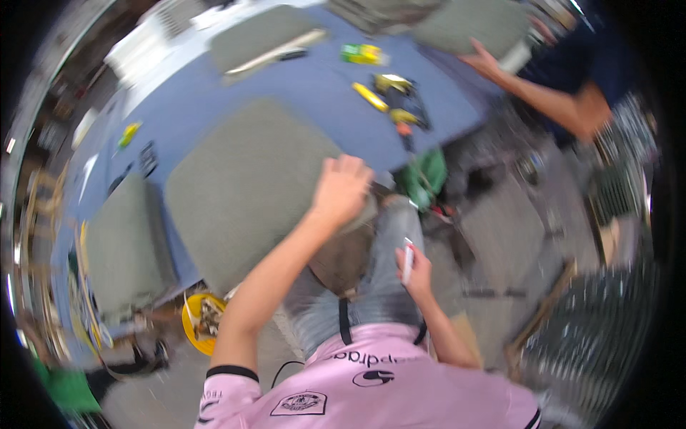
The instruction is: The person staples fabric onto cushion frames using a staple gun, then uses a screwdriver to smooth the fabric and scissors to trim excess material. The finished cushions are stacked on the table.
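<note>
A wide grey-green padded seat cushion [243, 179] lies across the near side of the blue-covered table, its near right corner reaching over my lap. My left hand [343, 191] grips the right edge of this cushion, fingers bent over the rim; motion blurs them slightly. Over my right thigh, my right hand [416, 273] is closed around a slim white and red hand tool [408, 262], held upright. The tool's exact kind is too small to make out. Beyond my left hand, a yellow and black power drill [400, 100] lies beside a yellow stick-like tool [370, 97].
Similar cushions stand at the left [128, 247] and far side [268, 39] of the blue table [314, 93]. A co-worker's hand [486, 63] touches another cushion [471, 25] at far right. A yellow bucket [196, 325] is low left; a green bag [425, 179] hangs by the table edge.
</note>
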A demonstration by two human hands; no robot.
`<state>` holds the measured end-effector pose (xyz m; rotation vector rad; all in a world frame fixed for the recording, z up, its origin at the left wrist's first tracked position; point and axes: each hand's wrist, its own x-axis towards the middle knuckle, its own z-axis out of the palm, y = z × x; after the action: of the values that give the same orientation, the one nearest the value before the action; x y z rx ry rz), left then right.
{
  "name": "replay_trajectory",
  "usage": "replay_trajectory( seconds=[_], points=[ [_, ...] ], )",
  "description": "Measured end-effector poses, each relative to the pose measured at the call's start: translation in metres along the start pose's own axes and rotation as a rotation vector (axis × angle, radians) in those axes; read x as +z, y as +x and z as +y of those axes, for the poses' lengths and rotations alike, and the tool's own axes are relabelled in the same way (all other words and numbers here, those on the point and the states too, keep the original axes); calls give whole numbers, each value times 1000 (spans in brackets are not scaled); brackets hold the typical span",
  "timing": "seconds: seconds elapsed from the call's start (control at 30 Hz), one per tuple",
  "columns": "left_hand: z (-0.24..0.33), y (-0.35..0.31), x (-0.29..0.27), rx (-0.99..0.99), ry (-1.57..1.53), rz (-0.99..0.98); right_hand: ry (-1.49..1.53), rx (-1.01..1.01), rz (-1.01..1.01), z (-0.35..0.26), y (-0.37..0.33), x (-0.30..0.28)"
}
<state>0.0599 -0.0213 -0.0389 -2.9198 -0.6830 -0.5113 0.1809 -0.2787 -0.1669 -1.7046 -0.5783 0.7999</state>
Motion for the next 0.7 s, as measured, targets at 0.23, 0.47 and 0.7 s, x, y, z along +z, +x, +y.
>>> replay_trajectory(
  seconds=[0.23, 0.47, 0.7],
  points=[
    [9, 6, 25, 54, -22, 151, 164, 2, -22, 14, 1, -10],
    [1, 1, 13, 47, -123, 199, 143, -16, -85, 5, 27, -9],
    [33, -54, -19, -212, -746, 293, 108, -18, -91, 7, 20, -17]
  ],
)
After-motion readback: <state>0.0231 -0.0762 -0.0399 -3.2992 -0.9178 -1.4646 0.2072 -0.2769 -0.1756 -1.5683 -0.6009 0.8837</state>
